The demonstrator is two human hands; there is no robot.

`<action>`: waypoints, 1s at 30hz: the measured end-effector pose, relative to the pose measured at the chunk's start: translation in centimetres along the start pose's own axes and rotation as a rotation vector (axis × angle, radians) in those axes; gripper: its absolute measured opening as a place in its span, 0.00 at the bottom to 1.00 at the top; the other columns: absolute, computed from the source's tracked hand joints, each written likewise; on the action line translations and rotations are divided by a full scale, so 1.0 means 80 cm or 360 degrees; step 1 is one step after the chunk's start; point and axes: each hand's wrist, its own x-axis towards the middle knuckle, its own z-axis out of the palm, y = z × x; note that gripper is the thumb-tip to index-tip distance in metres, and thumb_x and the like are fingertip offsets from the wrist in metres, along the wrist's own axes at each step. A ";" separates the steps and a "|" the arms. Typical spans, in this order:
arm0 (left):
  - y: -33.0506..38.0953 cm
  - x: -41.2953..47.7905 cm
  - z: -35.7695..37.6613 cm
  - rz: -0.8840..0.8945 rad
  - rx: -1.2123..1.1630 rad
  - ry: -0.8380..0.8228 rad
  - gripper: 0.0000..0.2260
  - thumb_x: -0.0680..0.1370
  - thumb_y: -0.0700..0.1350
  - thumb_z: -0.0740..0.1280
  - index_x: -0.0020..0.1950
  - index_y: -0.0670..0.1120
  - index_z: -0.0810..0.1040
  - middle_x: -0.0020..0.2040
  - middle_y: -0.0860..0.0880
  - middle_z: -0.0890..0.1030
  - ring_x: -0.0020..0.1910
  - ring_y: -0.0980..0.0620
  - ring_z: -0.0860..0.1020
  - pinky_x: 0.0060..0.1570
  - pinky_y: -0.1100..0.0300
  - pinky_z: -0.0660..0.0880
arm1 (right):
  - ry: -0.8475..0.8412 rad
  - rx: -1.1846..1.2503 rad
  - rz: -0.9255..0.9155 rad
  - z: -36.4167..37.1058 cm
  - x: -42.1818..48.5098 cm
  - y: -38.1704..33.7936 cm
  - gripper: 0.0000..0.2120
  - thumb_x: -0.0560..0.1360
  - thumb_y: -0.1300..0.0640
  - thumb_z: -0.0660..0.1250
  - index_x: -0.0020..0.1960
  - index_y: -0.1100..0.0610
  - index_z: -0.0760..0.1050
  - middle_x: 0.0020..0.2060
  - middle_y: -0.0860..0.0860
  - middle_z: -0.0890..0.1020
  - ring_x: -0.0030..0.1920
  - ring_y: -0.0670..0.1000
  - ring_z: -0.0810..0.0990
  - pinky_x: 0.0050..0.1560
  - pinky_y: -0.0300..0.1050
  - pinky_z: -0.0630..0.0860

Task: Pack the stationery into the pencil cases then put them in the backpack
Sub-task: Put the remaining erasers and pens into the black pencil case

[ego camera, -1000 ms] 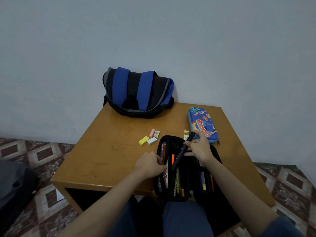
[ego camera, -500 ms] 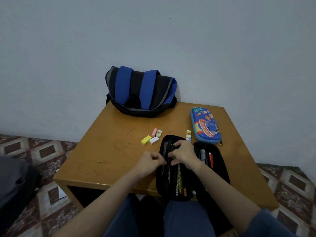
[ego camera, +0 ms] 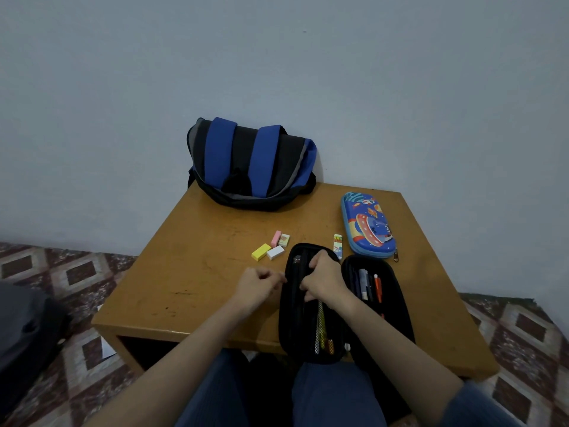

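While both hands (ego camera: 258, 286) (ego camera: 324, 278) seemingly pinch the black case (ego camera: 296, 329), erasers (ego camera: 275, 252) lie alongside; backpack (ego camera: 246, 167) beyond.

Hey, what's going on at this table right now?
A person is packing an open black pencil case at the near edge of the table. The left hand pinches its rim; the right hand works inside its left half. Erasers lie loose; the closed blue pencil case and backpack wait behind.

The bench (ego camera: 200, 272) was smooth, scuffed wood; the backpack (ego camera: 246, 167) matt cloth; the blue pencil case (ego camera: 366, 229) at two o'clock looked glossy.
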 end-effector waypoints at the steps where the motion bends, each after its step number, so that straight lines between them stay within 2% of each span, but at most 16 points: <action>1: -0.001 0.001 -0.002 -0.0016 -0.0022 0.0035 0.09 0.79 0.42 0.63 0.41 0.43 0.80 0.35 0.50 0.76 0.35 0.57 0.71 0.36 0.66 0.68 | 0.0052 -0.0160 -0.0098 0.003 -0.002 0.001 0.18 0.70 0.72 0.67 0.50 0.56 0.64 0.50 0.58 0.73 0.46 0.63 0.80 0.33 0.49 0.80; 3: -0.005 0.005 -0.005 -0.0031 -0.0017 0.0103 0.09 0.79 0.43 0.63 0.40 0.45 0.79 0.35 0.50 0.76 0.37 0.55 0.72 0.38 0.64 0.68 | 0.0176 -0.0574 -0.0329 0.007 -0.009 0.002 0.18 0.71 0.70 0.65 0.56 0.56 0.67 0.51 0.56 0.74 0.50 0.60 0.79 0.39 0.48 0.76; 5: -0.011 0.009 -0.010 -0.0031 0.0075 0.0175 0.07 0.79 0.45 0.63 0.43 0.46 0.79 0.38 0.49 0.77 0.42 0.53 0.74 0.39 0.64 0.68 | 0.0205 -0.0840 -0.0454 0.009 -0.014 0.006 0.15 0.72 0.67 0.64 0.58 0.57 0.74 0.53 0.55 0.78 0.53 0.57 0.78 0.42 0.45 0.73; 7: -0.022 0.012 -0.017 0.0055 0.0328 0.0173 0.06 0.79 0.46 0.63 0.52 0.47 0.79 0.47 0.50 0.79 0.50 0.52 0.76 0.46 0.64 0.72 | 0.0189 -0.0864 -0.0467 0.009 -0.012 0.009 0.12 0.74 0.64 0.64 0.55 0.56 0.79 0.52 0.54 0.81 0.52 0.54 0.80 0.43 0.44 0.74; 8: -0.030 0.012 -0.020 0.0146 0.0545 0.0109 0.10 0.79 0.46 0.63 0.59 0.48 0.77 0.54 0.50 0.78 0.56 0.52 0.74 0.53 0.63 0.72 | 0.0191 -0.0811 -0.0465 0.007 -0.009 0.008 0.10 0.74 0.62 0.65 0.53 0.56 0.81 0.50 0.53 0.82 0.51 0.54 0.80 0.43 0.43 0.75; 10: -0.049 0.011 -0.022 0.0339 0.0940 -0.0056 0.18 0.79 0.48 0.62 0.69 0.50 0.69 0.68 0.53 0.71 0.68 0.53 0.66 0.67 0.58 0.65 | 0.0240 -0.0660 -0.0444 -0.004 -0.001 0.006 0.08 0.75 0.62 0.65 0.47 0.57 0.83 0.46 0.53 0.83 0.47 0.52 0.81 0.45 0.45 0.79; 12: -0.062 0.006 -0.019 0.0478 0.1160 -0.0087 0.21 0.80 0.50 0.60 0.73 0.51 0.63 0.74 0.55 0.62 0.74 0.54 0.57 0.72 0.57 0.57 | 0.0330 -0.0592 -0.0409 -0.021 0.014 0.003 0.08 0.75 0.63 0.64 0.46 0.59 0.82 0.45 0.53 0.83 0.47 0.52 0.81 0.47 0.47 0.80; 16: -0.072 0.004 -0.013 0.0596 0.1269 -0.0014 0.22 0.81 0.50 0.56 0.75 0.50 0.60 0.76 0.56 0.58 0.75 0.55 0.54 0.72 0.59 0.55 | 0.0556 -0.0641 -0.0298 -0.050 0.051 0.000 0.08 0.74 0.62 0.64 0.48 0.66 0.79 0.47 0.59 0.81 0.49 0.58 0.80 0.42 0.46 0.75; 19: -0.071 0.004 -0.013 0.0620 0.1266 -0.0012 0.22 0.81 0.50 0.56 0.75 0.49 0.60 0.76 0.55 0.58 0.75 0.55 0.54 0.72 0.60 0.54 | 0.0570 -0.0798 -0.0186 -0.057 0.067 -0.002 0.11 0.74 0.63 0.65 0.55 0.68 0.75 0.55 0.62 0.78 0.56 0.61 0.77 0.48 0.49 0.75; 23: -0.070 0.005 -0.014 0.0630 0.1235 -0.0017 0.22 0.81 0.50 0.57 0.75 0.49 0.60 0.76 0.55 0.59 0.74 0.55 0.55 0.72 0.60 0.55 | 0.0576 -0.0911 -0.0101 -0.053 0.084 -0.002 0.14 0.75 0.64 0.65 0.60 0.67 0.72 0.60 0.62 0.75 0.61 0.61 0.75 0.55 0.51 0.75; 30: -0.072 0.006 -0.013 0.0638 0.1162 0.0008 0.22 0.80 0.50 0.59 0.74 0.50 0.62 0.74 0.56 0.61 0.72 0.56 0.57 0.71 0.60 0.57 | 0.0548 -0.1041 -0.0084 -0.051 0.107 -0.002 0.17 0.74 0.66 0.65 0.62 0.67 0.70 0.61 0.62 0.74 0.62 0.61 0.74 0.57 0.52 0.74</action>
